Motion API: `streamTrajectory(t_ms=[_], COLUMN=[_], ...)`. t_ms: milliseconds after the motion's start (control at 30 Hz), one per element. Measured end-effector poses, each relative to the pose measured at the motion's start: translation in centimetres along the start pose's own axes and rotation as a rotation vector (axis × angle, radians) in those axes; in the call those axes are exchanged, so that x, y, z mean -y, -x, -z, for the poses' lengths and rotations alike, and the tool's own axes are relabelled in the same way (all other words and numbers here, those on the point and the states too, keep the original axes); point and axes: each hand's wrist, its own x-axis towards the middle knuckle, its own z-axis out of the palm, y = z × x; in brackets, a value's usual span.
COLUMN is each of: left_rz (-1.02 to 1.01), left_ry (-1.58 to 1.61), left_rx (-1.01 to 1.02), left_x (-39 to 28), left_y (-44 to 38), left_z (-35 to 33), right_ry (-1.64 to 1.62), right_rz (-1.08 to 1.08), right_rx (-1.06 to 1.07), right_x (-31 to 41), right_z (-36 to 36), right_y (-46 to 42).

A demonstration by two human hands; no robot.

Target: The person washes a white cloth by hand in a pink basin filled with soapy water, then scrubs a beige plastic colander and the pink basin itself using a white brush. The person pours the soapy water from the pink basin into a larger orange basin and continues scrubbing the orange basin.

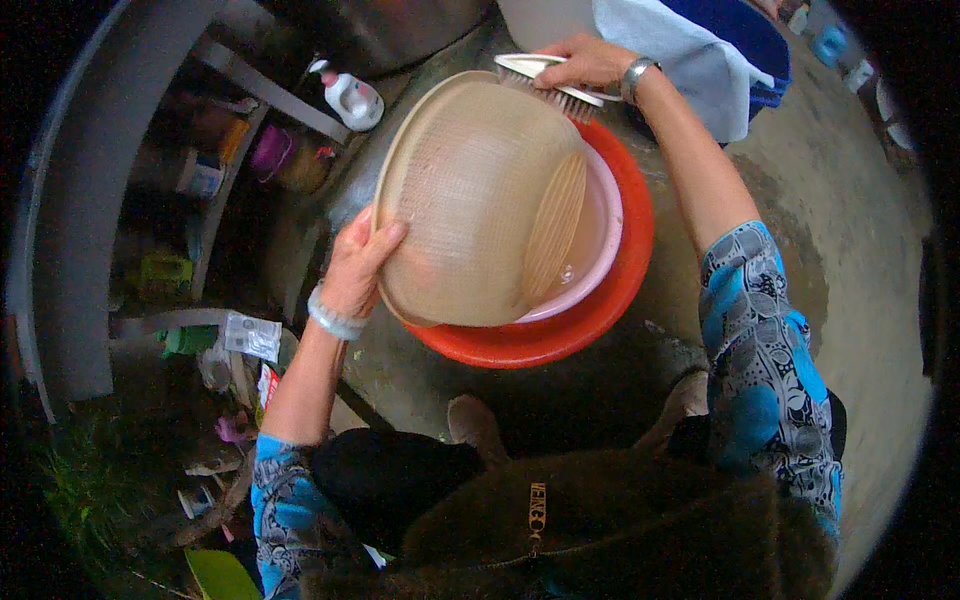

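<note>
A beige plastic colander basket (pixel 472 202) with fine mesh sides and a slotted base is tilted over the basins, its outside towards me. My left hand (pixel 364 255) grips its rim at the left, thumb on the outer wall. My right hand (pixel 589 64) is closed around a white-handled scrubbing brush (pixel 525 66), whose bristles point down by the basket's upper right edge; whether they touch it I cannot tell. Beneath the basket a pink basin (pixel 609 247) holds cloudy water with a few bubbles. It sits within a larger red basin (pixel 637 277), partly hidden by the basket.
A white pump bottle (pixel 356 101) stands at the upper left, near shelves (pixel 277 86) with assorted containers. At the upper right, a white cloth (pixel 697 52) hangs over a blue tub (pixel 772 52). A large dark metal vessel (pixel 397 30) is at the top. My feet are below the basins.
</note>
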Motion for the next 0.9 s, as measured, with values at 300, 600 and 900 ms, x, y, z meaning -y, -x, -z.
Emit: streamTrajectory(t_ms=[300,600,900], left_rz=[-0.003,-0.239,-0.267], left_ry=[-0.056,-0.152,0.246], left_rx=[-0.022,-0.093,-0.279], left_x=[-7.6,-10.2,-3.5], left_y=[0.5,4.0,6.1], left_z=[3.0,3.1,10.1], right_ry=[-0.371,-0.051,0.496], right_rz=[0.306,0.187,-0.096], right_rx=[-0.023,0.131,-0.148], right_x=[5.7,4.5,-7.9], right_z=[-0.8,-5.0,-24.2], right_y=[2.5,1.0,5.5])
